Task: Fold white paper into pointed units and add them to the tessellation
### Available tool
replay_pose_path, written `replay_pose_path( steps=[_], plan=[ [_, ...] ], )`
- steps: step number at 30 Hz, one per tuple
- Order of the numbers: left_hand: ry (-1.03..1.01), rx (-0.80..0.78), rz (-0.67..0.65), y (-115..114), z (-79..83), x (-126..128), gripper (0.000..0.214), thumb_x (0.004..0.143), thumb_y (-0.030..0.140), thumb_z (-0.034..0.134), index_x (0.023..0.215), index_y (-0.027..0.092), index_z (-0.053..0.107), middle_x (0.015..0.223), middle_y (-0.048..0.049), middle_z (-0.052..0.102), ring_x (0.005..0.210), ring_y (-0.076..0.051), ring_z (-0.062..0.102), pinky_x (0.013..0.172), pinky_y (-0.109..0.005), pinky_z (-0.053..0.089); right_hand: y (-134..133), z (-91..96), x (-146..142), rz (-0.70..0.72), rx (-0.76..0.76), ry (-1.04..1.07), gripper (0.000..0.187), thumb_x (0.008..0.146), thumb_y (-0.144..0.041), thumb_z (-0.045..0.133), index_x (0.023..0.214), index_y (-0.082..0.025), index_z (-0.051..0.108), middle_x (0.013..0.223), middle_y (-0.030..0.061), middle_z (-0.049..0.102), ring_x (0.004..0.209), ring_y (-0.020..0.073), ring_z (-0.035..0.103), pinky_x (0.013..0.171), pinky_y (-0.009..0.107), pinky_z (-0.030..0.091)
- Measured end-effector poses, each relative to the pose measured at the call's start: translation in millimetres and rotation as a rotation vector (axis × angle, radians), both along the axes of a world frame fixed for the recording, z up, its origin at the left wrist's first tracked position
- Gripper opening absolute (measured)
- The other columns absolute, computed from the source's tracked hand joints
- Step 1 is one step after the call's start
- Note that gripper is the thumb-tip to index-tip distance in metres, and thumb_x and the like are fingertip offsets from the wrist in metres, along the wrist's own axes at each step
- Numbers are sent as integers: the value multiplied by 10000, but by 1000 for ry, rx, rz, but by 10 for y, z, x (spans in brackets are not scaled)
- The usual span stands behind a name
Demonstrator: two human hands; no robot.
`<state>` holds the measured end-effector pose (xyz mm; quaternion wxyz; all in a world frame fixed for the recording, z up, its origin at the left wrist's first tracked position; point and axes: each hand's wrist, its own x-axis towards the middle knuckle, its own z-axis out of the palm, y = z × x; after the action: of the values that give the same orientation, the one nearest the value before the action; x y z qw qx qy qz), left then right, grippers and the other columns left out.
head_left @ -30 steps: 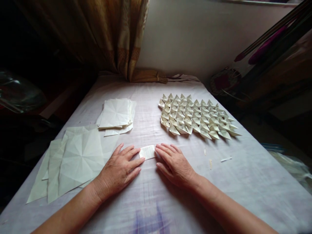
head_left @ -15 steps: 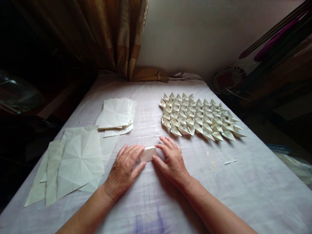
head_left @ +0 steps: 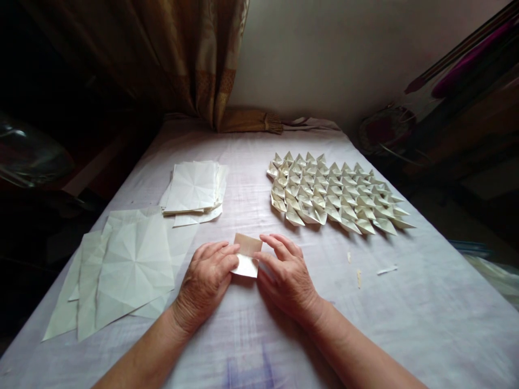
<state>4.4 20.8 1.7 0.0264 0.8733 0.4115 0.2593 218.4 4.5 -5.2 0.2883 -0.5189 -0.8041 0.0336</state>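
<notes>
Between my hands is a small folded piece of paper (head_left: 248, 246), its upper part brownish and finely lined, its lower flap white and shiny. My left hand (head_left: 211, 270) grips its left edge, with the thumb on the flap and the fingers along the side. From the right, my right hand (head_left: 286, 267) pinches the other edge near the crease; some fingertips are tucked behind or under the paper. Beyond my right hand stand rows of folded paper boats (head_left: 332, 194), packed close together.
Creased white paper sheets (head_left: 135, 265) lie overlapping at the left. Behind them is a stack of smaller creased squares (head_left: 192, 186). Small paper scraps (head_left: 387, 270) lie at the right on the pale cloth (head_left: 405, 335). A brown curtain (head_left: 203, 65) hangs at the far edge.
The small paper was a closed, flat lined strip. Now it stands opened along a crease, showing a white lower flap. My fingers have shifted slightly along its edges.
</notes>
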Motion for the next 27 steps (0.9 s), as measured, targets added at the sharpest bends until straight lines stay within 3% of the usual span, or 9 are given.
replay_pose_path(
  steps=[7,11,16,23,27],
  plan=[
    [4,-73,-15,-53,36,20,206,867,148,536,1024,225,647,1219,-48,705,1182,-258,583,1042,-485,400,-5,-12,6,-11,-43,0,162,850,-230,632,964,-261,743,1400,104,546,1322,314,442,1024,487,410],
    [6,-33,-30,-88,102,82,156,942,286,540,957,221,682,1067,-40,742,1046,-242,621,976,-433,432,-13,-14,6,7,-52,-3,165,836,-207,640,955,-250,747,1411,119,537,1338,328,430,1031,500,402],
    [-7,-14,-37,-98,114,107,207,981,275,494,940,212,687,976,-40,733,909,-196,640,874,-360,473,-3,-44,44,13,-98,80,160,846,-253,653,965,-267,759,1414,120,534,1358,328,412,1037,521,396],
    [31,92,-55,-105,115,110,205,993,250,494,934,211,686,983,-26,735,935,-203,633,890,-356,450,19,-67,78,72,-179,92,187,819,-225,688,958,-319,772,1479,92,472,1408,352,338,1054,566,337],
    [24,56,-46,-123,84,104,188,983,237,514,892,214,677,855,-6,706,818,-186,601,795,-335,431,25,-83,76,64,-168,105,134,850,-252,679,914,-322,773,1442,95,515,1395,355,363,1047,570,336]
  ],
)
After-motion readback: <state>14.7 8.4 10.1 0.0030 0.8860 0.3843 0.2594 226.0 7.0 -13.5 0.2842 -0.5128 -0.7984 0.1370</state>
